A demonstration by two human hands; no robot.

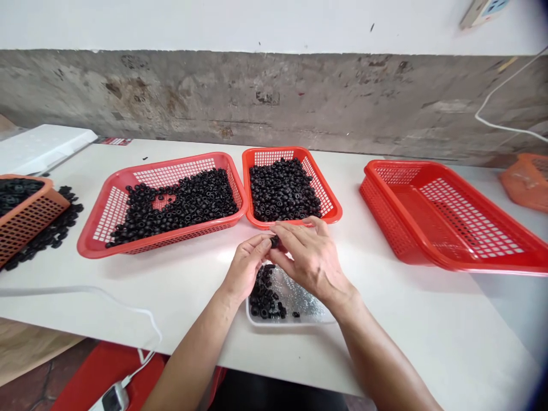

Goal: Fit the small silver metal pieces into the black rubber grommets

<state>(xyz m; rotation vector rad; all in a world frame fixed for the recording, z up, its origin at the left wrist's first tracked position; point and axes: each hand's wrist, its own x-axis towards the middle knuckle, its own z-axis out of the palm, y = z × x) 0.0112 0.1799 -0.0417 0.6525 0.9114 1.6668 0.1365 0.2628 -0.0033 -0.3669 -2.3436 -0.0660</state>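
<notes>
My left hand (249,261) and my right hand (309,254) meet over the near edge of the table. Between their fingertips is a small black ring-shaped part (274,242), partly covered by the fingers. The left thumb and fingers pinch it, and the right fingers close over it from the other side. Below the hands stands a clear plastic tray (295,324). Black parts (263,299) fill its left side, and many small shiny metal pieces (299,294), perhaps springs, lie on its right. My right wrist hides part of the tray.
Two red baskets, one wide (96,220) and one smaller (331,197), hold black parts behind the hands. Stacked red baskets (396,228) stand at right. An orange basket (32,220) with loose black parts (53,231) beside it is at left. A white cable (107,295) crosses the table's left front.
</notes>
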